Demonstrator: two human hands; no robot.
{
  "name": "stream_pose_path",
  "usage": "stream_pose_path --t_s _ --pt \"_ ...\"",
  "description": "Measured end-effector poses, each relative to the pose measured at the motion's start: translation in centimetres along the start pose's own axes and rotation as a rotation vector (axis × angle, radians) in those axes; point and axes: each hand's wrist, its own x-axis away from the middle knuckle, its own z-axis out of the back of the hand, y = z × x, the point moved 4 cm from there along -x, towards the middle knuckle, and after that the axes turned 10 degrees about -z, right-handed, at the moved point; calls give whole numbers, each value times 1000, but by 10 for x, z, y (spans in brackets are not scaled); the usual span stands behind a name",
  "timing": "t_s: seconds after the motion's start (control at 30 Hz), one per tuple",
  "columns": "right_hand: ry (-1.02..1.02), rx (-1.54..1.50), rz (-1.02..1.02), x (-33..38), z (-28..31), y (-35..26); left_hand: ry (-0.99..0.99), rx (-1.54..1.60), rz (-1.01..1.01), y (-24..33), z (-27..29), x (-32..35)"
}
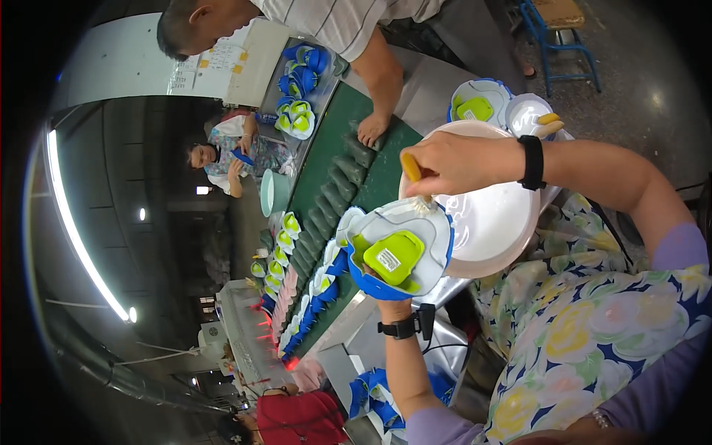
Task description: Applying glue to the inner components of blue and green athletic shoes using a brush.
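My left hand point(394, 308), mostly hidden behind it, holds up a blue, white and lime-green shoe upper point(437, 252) with a white label on its green part. A brush with a yellow handle point(410, 166) is gripped in my right hand point(461, 165). Its pale bristles touch the upper's white edge. Just beyond the upper stands a wide, pale basin point(519, 252), with white liquid inside. My right forearm crosses over the basin's rim.
A green conveyor belt point(404, 137) carries rows of dark grey shoe-shaped pieces point(337, 182) and more blue uppers point(315, 297). A small white tub point(528, 111) holds another yellow-handled brush. Co-workers stand across the belt, one with a hand point(372, 130) on it. A blue stool point(560, 37) stands behind.
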Motion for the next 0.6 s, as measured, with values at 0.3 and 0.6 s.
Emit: stream_pose_path --t_s 0.3,0.6 --pt "182 -323 -522 32 -34 40 -15 -509 -445 -19 4 11" --pt "22 -513 -607 45 -53 28 32 -1107 -664 -26 52 17"
